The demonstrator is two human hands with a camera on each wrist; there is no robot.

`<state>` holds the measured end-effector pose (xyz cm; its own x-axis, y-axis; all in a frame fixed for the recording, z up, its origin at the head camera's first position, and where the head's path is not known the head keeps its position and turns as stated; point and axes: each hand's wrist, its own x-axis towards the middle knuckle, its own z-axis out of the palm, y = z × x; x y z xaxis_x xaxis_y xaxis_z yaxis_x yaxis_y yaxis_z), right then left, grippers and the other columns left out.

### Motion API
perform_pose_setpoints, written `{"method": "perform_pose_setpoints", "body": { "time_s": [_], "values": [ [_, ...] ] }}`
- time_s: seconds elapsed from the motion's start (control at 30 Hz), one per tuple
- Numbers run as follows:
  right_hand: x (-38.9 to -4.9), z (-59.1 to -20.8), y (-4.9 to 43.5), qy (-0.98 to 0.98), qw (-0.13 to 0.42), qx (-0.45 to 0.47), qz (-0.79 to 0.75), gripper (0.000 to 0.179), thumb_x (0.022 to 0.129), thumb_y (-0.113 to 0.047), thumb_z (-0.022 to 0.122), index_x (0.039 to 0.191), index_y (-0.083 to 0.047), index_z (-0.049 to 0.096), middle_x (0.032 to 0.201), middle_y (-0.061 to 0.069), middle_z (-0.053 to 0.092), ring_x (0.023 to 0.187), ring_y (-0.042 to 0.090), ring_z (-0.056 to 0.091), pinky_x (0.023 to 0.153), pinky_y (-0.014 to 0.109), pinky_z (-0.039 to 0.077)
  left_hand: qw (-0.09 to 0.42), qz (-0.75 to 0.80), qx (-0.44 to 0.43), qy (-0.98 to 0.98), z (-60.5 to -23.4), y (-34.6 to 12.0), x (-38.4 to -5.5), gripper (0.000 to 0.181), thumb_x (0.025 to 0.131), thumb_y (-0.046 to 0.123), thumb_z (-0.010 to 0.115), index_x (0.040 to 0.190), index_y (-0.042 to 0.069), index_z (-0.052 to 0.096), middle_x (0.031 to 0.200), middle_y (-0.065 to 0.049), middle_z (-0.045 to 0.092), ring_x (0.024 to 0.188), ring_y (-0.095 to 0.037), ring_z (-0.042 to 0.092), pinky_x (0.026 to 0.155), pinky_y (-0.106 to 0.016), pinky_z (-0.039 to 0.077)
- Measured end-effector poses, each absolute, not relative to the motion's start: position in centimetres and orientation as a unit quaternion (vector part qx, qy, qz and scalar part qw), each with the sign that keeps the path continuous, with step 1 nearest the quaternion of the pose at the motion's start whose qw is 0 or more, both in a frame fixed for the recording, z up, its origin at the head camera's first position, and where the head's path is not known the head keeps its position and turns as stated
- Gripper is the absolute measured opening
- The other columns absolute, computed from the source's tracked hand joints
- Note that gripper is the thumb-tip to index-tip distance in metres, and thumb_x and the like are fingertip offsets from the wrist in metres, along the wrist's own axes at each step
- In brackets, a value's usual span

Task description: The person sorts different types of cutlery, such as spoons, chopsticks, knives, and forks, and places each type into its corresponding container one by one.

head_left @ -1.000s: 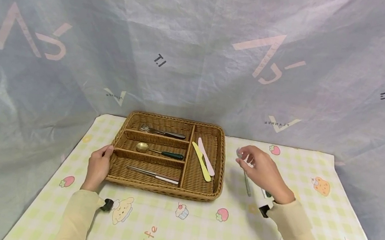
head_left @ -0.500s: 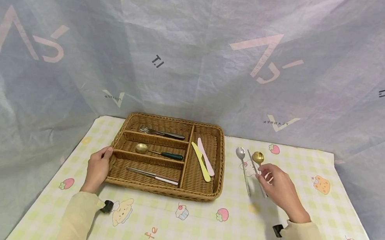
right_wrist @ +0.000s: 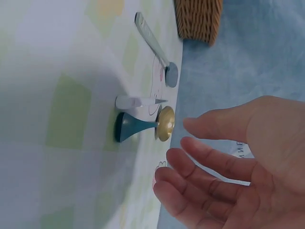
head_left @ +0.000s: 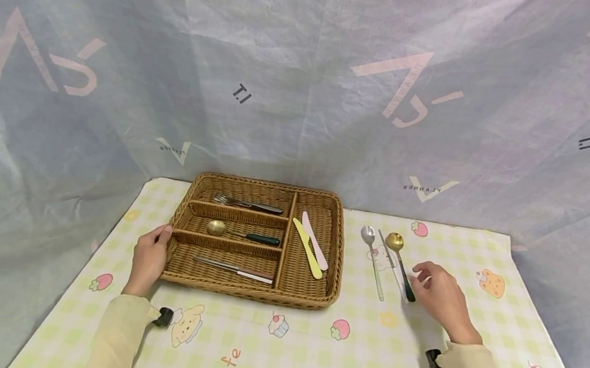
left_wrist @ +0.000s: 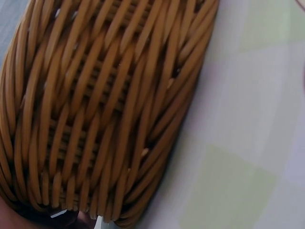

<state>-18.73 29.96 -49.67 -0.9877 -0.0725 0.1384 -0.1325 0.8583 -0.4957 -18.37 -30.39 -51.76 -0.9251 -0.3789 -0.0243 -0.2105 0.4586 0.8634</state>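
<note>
My left hand (head_left: 149, 258) grips the left rim of a brown wicker cutlery tray (head_left: 240, 290), thumb on top. In the left wrist view the tray's woven side (left_wrist: 95, 95) hides most of that hand. My right hand (head_left: 443, 298) hovers on the right, fingers loosely bent, holding nothing. Nearest to it lies a gold spoon (head_left: 395, 241) with a dark green handle. Beside that are a slender silver-tipped utensil (head_left: 401, 279) with a white handle and a silver spoon (head_left: 369, 235) with a pale green handle. In the right wrist view, the right hand (right_wrist: 233, 167) is apart from the gold spoon (right_wrist: 165, 124).
Inside the tray are a fork (head_left: 225, 199) with a dark-handled piece, a gold spoon (head_left: 217, 227), slender utensils (head_left: 234, 268) with brown and white handles, and a yellow knife (head_left: 308, 249) crossing a pink knife (head_left: 316, 240). A grey cloth (head_left: 305, 89) hangs behind the checked tablecloth (head_left: 276, 362).
My right hand has moved right and toward me, from over the silver spoon's bowl, past the gold spoon, to that spoon's right side. My left hand stays on the tray.
</note>
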Motion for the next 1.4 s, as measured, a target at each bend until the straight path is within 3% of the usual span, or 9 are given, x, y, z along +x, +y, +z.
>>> {"method": "perform_pose_setpoints", "body": {
  "time_s": [0.13, 0.37, 0.5, 0.7, 0.83, 0.9, 1.13, 1.33, 1.4],
  "values": [
    [-19.3, -49.8, 30.0, -0.963, 0.054, 0.051, 0.257, 0.02, 0.097, -0.008, 0.071, 0.112, 0.005, 0.072, 0.091, 0.012, 0.072, 0.078, 0.025, 0.067, 0.06, 0.04, 0.052, 0.088, -0.49, 0.174, -0.85, -51.9, -30.4, -18.3, 0.06, 0.118, 0.043, 0.039, 0.161, 0.001, 0.048, 0.165, -0.024, 0.044, 0.157, -0.045, 0.031, 0.129, -0.061, 0.027],
    [-20.3, -50.0, 29.6, -0.967, 0.041, 0.047, 0.247, 0.021, 0.098, -0.009, 0.07, 0.112, 0.006, 0.072, 0.091, 0.015, 0.071, 0.075, 0.027, 0.066, 0.059, 0.045, 0.054, 0.087, -0.498, 0.181, -0.843, -52.0, -30.2, -18.3, 0.06, 0.118, 0.043, 0.039, 0.161, 0.003, 0.049, 0.14, -0.032, 0.058, 0.138, -0.043, 0.049, 0.127, -0.06, 0.031],
    [-20.6, -50.5, 29.5, -0.967, 0.03, 0.049, 0.248, 0.021, 0.097, -0.008, 0.071, 0.111, 0.008, 0.071, 0.088, 0.015, 0.071, 0.072, 0.026, 0.065, 0.058, 0.044, 0.054, 0.091, -0.497, 0.178, -0.844, -52.0, -30.1, -18.3, 0.059, 0.118, 0.041, 0.04, 0.161, 0.001, 0.048, 0.155, -0.028, 0.052, 0.151, -0.043, 0.041, 0.127, -0.061, 0.029],
    [-20.9, -51.1, 29.5, -0.966, 0.011, 0.052, 0.253, 0.021, 0.095, -0.005, 0.074, 0.11, 0.009, 0.069, 0.084, 0.012, 0.07, 0.071, 0.023, 0.065, 0.059, 0.044, 0.055, 0.099, -0.498, 0.181, -0.843, -51.9, -30.0, -18.5, 0.057, 0.118, 0.042, 0.041, 0.158, 0.003, 0.053, 0.132, -0.032, 0.061, 0.134, -0.042, 0.052, 0.125, -0.059, 0.034],
    [-21.0, -51.3, 29.4, -0.966, 0.016, 0.049, 0.252, 0.022, 0.095, -0.005, 0.073, 0.11, 0.01, 0.069, 0.084, 0.012, 0.071, 0.071, 0.023, 0.065, 0.06, 0.045, 0.055, 0.102, -0.494, 0.176, -0.845, -51.9, -30.1, -18.5, 0.058, 0.118, 0.041, 0.04, 0.158, 0.001, 0.053, 0.153, -0.027, 0.056, 0.152, -0.043, 0.042, 0.127, -0.06, 0.031],
    [-21.1, -51.4, 29.4, -0.966, 0.017, 0.048, 0.252, 0.021, 0.095, -0.005, 0.073, 0.109, 0.01, 0.069, 0.084, 0.012, 0.071, 0.072, 0.024, 0.066, 0.061, 0.046, 0.055, 0.1, -0.495, 0.177, -0.845, -51.9, -30.1, -18.5, 0.058, 0.118, 0.041, 0.04, 0.158, 0.002, 0.053, 0.154, -0.028, 0.054, 0.152, -0.044, 0.041, 0.127, -0.059, 0.031],
    [-21.0, -51.8, 29.3, -0.965, 0.02, 0.034, 0.259, 0.014, 0.095, -0.004, 0.072, 0.102, 0.008, 0.071, 0.087, 0.016, 0.072, 0.075, 0.027, 0.069, 0.064, 0.047, 0.057, 0.092, -0.5, 0.181, -0.842, -52.0, -30.3, -18.5, 0.059, 0.117, 0.043, 0.04, 0.16, 0.003, 0.051, 0.145, -0.028, 0.058, 0.145, -0.041, 0.046, 0.127, -0.061, 0.03],
    [-21.1, -51.7, 28.9, -0.964, 0.015, 0.02, 0.263, 0.013, 0.095, -0.004, 0.067, 0.1, 0.008, 0.07, 0.085, 0.014, 0.072, 0.069, 0.023, 0.064, 0.06, 0.041, 0.053, 0.092, -0.497, 0.181, -0.844, -52.0, -30.3, -18.4, 0.059, 0.117, 0.043, 0.041, 0.16, 0.003, 0.051, 0.154, -0.027, 0.054, 0.153, -0.042, 0.04, 0.127, -0.062, 0.03],
    [-21.2, -51.5, 28.8, -0.965, 0.013, 0.015, 0.261, 0.014, 0.093, -0.004, 0.064, 0.099, 0.008, 0.069, 0.084, 0.015, 0.071, 0.069, 0.024, 0.063, 0.059, 0.04, 0.052, 0.096, -0.495, 0.182, -0.844, -52.0, -30.3, -18.5, 0.059, 0.117, 0.043, 0.041, 0.159, 0.003, 0.052, 0.143, -0.029, 0.06, 0.145, -0.044, 0.048, 0.125, -0.06, 0.034]
  ]
}}
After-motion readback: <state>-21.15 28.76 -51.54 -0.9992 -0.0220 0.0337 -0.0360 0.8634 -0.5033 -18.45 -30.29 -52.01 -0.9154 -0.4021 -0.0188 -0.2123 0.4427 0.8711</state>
